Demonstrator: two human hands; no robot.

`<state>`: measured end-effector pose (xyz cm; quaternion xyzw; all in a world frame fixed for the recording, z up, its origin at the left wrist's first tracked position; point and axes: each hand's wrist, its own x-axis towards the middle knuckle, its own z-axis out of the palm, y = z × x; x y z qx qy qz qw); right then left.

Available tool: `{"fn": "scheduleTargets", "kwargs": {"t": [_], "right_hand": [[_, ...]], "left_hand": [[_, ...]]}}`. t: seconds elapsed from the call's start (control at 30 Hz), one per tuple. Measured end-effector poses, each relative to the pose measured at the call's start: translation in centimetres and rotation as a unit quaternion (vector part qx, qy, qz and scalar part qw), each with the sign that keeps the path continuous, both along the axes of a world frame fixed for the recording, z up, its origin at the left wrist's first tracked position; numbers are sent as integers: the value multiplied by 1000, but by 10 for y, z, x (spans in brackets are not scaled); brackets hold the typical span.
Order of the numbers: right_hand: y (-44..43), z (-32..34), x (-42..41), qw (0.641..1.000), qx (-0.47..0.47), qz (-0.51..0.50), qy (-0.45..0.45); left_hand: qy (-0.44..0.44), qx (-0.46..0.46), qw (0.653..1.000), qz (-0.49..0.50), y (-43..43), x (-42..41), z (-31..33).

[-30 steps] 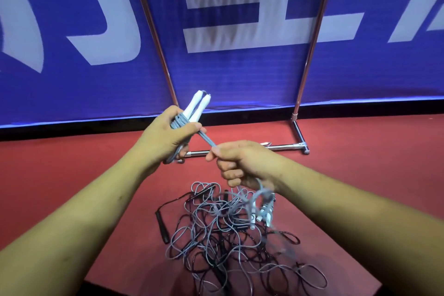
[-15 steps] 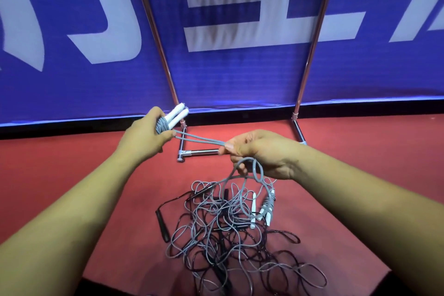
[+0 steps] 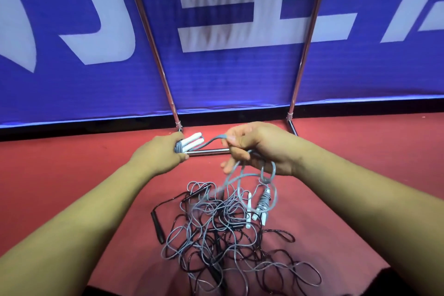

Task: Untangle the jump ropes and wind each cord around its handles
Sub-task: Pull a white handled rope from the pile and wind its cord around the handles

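My left hand [image 3: 161, 155] grips a pair of white handles [image 3: 192, 142] held side by side, with a few turns of grey cord wound around their base. The grey cord [image 3: 211, 140] runs from them to my right hand [image 3: 257, 145], which pinches it; loops of the same cord hang below that hand. Under both hands a tangle of grey and black cords [image 3: 223, 228] lies on the red floor. A black handle [image 3: 157, 227] sticks out at the tangle's left. Another set of white handles with grey cord wound on them [image 3: 263, 203] rests at its right.
A blue banner with white lettering [image 3: 216, 31] stands close ahead on a chrome stand; its uprights [image 3: 153, 48] and floor bar [image 3: 209, 151] lie just beyond my hands. Red carpet [image 3: 72, 170] spreads left and right. A dark edge [image 3: 394, 279] cuts the carpet at bottom right.
Both hands have dropped lower and further from me. My right hand swung from below the handles out to their right, carrying cord, and more grey turns now sit on the handles.
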<state>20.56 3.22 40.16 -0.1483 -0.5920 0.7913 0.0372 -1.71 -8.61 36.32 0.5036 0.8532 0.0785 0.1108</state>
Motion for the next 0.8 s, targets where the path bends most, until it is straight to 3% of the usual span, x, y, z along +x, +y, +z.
{"fn": "scheduleTargets", "kwargs": {"t": [0.2,0.4,0.5,0.6,0.7,0.8], "right_hand": [[-1,15,1,999,27,40,4],[11,20,6,1000,21,0,-16],[22,18,7,995,65,-66,-30],[34,11,11,971,168,-155,-67],[45,-2,16,910,341,-190,-137],[50,-14,18,894,381,-180,-155]], "left_hand": [[79,-39,996,-34,2,28,-6],[101,-83,988,-81,7,66,-8],[100,-81,984,-127,5,75,0],[28,-59,980,-191,1,84,7],[-61,12,968,-243,-1,90,11],[-269,108,933,-214,-2,93,24]]}}
